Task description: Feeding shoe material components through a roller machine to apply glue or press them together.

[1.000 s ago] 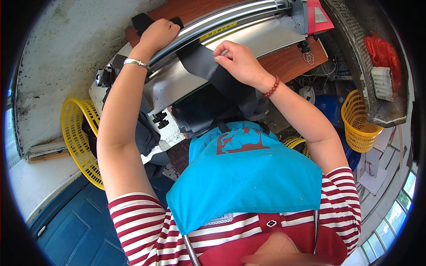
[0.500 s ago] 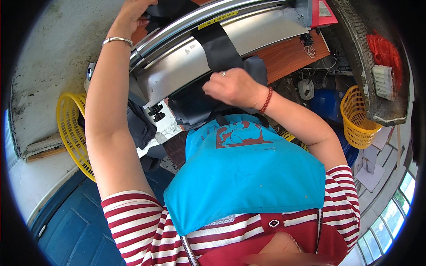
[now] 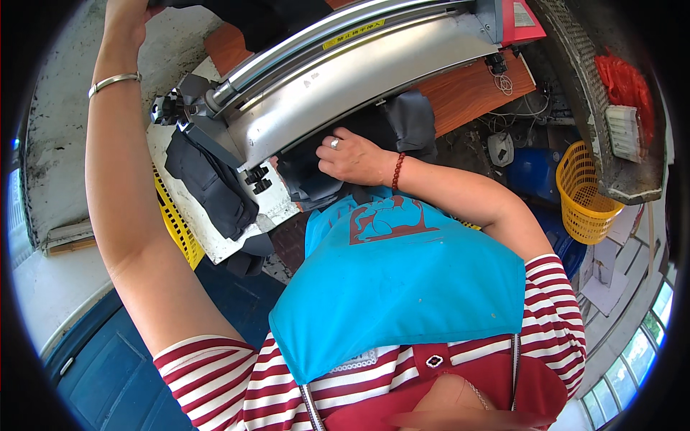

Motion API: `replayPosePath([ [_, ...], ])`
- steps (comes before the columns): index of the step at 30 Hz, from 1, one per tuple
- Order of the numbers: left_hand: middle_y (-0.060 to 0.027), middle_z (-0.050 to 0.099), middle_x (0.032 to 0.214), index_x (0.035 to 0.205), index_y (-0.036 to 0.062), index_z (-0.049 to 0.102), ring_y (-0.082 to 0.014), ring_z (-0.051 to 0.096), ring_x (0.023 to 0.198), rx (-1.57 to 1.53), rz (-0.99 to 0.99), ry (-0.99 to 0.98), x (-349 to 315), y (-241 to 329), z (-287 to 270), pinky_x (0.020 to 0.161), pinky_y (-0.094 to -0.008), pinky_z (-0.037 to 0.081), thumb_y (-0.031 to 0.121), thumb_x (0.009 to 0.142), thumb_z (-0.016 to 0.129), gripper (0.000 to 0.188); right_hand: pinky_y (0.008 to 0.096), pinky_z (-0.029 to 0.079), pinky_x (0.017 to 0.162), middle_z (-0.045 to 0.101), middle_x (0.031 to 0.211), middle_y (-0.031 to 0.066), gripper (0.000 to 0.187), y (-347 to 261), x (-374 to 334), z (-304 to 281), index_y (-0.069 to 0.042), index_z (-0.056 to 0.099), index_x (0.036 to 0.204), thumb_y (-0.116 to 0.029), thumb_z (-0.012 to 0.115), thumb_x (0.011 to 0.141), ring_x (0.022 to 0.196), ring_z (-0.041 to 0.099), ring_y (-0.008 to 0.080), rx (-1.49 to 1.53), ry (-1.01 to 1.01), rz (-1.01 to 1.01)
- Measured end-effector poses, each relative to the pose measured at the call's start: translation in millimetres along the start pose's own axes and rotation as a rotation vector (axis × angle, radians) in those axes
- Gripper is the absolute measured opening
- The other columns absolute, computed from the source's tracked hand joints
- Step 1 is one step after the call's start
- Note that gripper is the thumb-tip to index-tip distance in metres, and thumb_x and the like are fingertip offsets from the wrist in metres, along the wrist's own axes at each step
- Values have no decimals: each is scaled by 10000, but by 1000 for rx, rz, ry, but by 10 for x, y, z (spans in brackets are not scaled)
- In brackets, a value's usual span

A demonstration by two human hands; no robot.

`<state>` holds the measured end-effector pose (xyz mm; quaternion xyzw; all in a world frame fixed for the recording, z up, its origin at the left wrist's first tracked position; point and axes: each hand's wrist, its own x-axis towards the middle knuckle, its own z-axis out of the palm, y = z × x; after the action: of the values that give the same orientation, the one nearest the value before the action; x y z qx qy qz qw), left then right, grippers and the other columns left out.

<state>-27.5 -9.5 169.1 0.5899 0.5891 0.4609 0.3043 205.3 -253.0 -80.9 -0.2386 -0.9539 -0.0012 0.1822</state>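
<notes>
- Left grip [image 3: 129, 11]: arm stretched far out, fingers pinching a dark sheet [image 3: 262, 21] by its end.
- Right grip [image 3: 352, 158]: elbow bent, fingers curled over a dark stack [image 3: 298, 164]; I cannot tell whether they grasp any.
- Since half a second ago, the left grip moved outward; the metal plate [image 3: 309, 100] is bared.
- Sheet trails right from the left grip.

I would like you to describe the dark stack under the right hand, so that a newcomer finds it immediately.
Find the long silver machine across the upper middle, then look between it and the blue apron. The dark stack lies there; unlike the dark pile to its left, past the black knobs, it has the right hand over it.
</notes>
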Motion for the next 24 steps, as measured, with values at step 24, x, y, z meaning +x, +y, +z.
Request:
replayPosePath([
  [24, -34, 716, 870, 1021, 94, 733, -106, 631, 721, 430, -360, -618, -423, -1306, 1036, 671, -281, 511, 247, 933, 664, 189, 387, 526, 650, 692, 886, 52, 141, 910, 125, -864, -59, 644, 921, -124, 738, 838, 766, 677, 268, 182, 171, 842],
])
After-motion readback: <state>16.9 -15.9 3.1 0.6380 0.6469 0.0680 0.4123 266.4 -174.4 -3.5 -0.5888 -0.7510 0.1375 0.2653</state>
